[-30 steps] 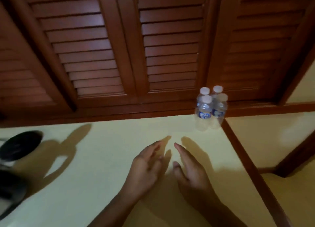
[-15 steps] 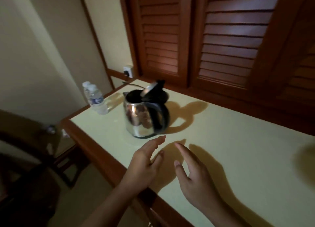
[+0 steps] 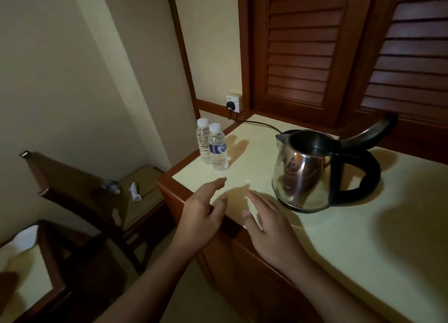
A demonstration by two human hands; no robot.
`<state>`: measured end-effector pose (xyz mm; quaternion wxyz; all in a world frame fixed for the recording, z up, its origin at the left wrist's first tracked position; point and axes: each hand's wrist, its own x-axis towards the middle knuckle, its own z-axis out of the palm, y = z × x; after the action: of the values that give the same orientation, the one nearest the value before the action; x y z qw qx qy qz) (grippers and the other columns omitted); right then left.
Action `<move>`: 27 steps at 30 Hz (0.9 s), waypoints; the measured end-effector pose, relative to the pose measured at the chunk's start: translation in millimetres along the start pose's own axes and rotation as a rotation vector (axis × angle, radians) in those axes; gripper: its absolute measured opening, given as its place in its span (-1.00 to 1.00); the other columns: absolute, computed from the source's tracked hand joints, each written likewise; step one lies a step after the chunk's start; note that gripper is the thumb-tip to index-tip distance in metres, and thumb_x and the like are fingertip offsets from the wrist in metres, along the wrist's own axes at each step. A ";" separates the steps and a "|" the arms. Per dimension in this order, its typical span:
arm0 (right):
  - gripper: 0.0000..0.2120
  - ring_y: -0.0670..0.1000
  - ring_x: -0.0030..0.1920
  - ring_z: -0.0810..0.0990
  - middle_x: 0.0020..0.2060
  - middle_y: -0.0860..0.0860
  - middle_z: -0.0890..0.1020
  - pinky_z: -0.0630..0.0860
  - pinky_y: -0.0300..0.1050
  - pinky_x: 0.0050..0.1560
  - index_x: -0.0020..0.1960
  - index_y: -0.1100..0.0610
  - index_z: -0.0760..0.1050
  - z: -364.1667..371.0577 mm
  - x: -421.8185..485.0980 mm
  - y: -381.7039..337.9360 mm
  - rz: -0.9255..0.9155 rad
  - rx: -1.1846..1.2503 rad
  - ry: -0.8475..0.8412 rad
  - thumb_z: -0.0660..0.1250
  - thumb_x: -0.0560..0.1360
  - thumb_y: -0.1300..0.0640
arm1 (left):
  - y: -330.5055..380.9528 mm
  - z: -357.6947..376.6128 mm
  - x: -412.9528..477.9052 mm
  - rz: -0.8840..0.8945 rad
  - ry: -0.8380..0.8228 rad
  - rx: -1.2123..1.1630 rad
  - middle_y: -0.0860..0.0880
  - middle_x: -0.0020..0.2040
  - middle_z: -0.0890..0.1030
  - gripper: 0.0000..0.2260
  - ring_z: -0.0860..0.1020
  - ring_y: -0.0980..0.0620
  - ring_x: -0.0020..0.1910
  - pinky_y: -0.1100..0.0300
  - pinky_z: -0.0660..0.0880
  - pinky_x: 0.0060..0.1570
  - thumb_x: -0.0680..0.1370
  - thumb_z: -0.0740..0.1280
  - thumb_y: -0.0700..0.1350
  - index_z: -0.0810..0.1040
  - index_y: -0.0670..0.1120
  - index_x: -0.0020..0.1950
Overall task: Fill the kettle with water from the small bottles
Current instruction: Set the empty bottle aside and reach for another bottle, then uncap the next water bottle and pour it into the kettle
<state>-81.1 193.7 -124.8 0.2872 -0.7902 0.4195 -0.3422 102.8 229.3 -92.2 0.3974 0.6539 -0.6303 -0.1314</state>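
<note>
While the kettle (image 3: 312, 169) stands with its lid (image 3: 368, 133) tipped back and its mouth open, nothing has been poured: I judge the task barely begun. Two small bottles (image 3: 213, 145) stand capped and touching at the table's (image 3: 363, 237) corner, at about ten o'clock from the hands, and the kettle sits at about two o'clock, just beyond the right hand (image 3: 271, 223). Whether any water lies inside the kettle cannot be told. Both hands are empty, fingers spread, a small gap between them; the left hand (image 3: 203, 211) hovers over the table's wooden edge. Left to do: take a bottle, uncap it, pour, repeat. Against half a second ago, the view has swung so the kettle lies right of the hands, not ahead, and the bottles have come nearer.
</note>
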 end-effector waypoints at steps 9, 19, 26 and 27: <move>-0.29 -0.03 0.62 -0.09 0.63 0.04 0.03 -0.10 0.03 0.61 0.63 0.12 -0.02 44.7 45.0 3.8 0.137 -0.537 -0.168 -0.19 0.61 -0.25 | -51.9 -10.3 87.7 -0.025 0.185 -0.003 -0.02 0.25 0.59 -0.58 0.54 0.03 0.23 0.13 0.48 0.11 0.62 0.42 0.02 0.48 -0.05 0.44; -0.32 -0.08 0.60 -0.23 0.63 -0.02 -0.12 -0.18 0.04 0.60 0.64 0.09 -0.12 48.4 39.7 -1.1 0.184 -0.711 -0.217 -0.25 0.64 -0.27 | -34.7 20.1 139.3 -0.120 0.372 0.011 -0.10 0.33 0.52 -0.34 0.46 -0.13 0.36 -0.17 0.48 0.31 0.50 0.50 0.23 0.38 -0.04 0.45; -0.37 -0.13 0.60 -0.11 0.63 -0.05 0.03 -0.18 -0.08 0.60 0.64 0.07 -0.01 45.0 36.2 -5.6 0.171 -0.599 -0.123 -0.15 0.67 -0.23 | -34.7 27.3 145.7 -0.118 0.370 -0.015 -0.13 0.31 0.54 -0.50 0.49 -0.17 0.33 -0.15 0.54 0.25 0.53 0.53 0.02 0.40 -0.04 0.37; -0.39 -0.12 0.60 -0.05 0.62 -0.05 0.10 -0.14 -0.09 0.60 0.63 0.07 0.05 45.3 35.3 -5.2 0.151 -0.582 -0.092 -0.13 0.68 -0.22 | -35.9 26.2 144.1 -0.103 0.366 -0.027 -0.13 0.29 0.56 -0.51 0.51 -0.16 0.30 -0.10 0.57 0.21 0.53 0.52 0.01 0.40 -0.03 0.37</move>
<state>-28.6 173.5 -137.6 0.0921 -0.8207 0.5438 -0.1492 135.6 82.2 -86.3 0.5069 0.6929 -0.5113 -0.0387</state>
